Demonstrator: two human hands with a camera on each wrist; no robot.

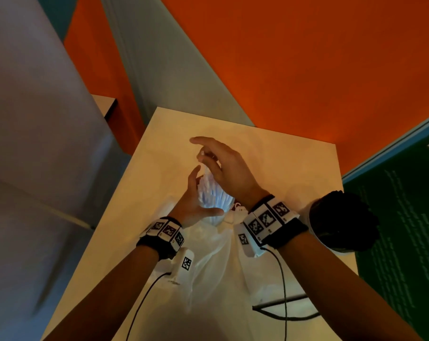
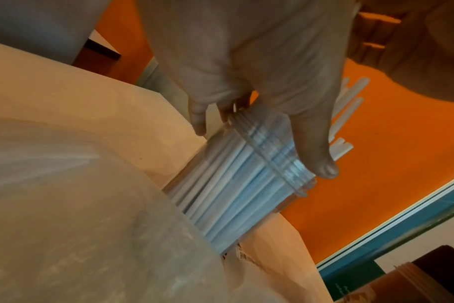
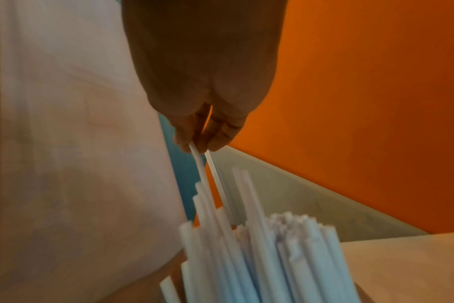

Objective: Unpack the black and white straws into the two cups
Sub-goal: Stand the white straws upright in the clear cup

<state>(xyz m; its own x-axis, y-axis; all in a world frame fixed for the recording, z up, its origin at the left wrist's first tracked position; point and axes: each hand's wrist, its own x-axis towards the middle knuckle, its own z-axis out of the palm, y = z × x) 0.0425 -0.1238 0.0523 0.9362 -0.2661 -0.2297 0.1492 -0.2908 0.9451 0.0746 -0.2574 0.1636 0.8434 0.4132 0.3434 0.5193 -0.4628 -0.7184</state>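
Table (image 1: 294,163) bears clear cup (image 2: 285,164) holding white straws (image 3: 285,256).

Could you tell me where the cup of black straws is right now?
In the head view, the cup of black straws stands at the table's right edge, just right of the right hand's wristband, apart from the clear cup of white straws.

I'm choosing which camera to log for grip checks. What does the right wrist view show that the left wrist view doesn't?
Only the right wrist view shows the right hand pinching the tips of two white straws.

Only the left wrist view shows the left hand touching the clear cup, the empty plastic bag, and a second cup.

Both show the straws and the table.
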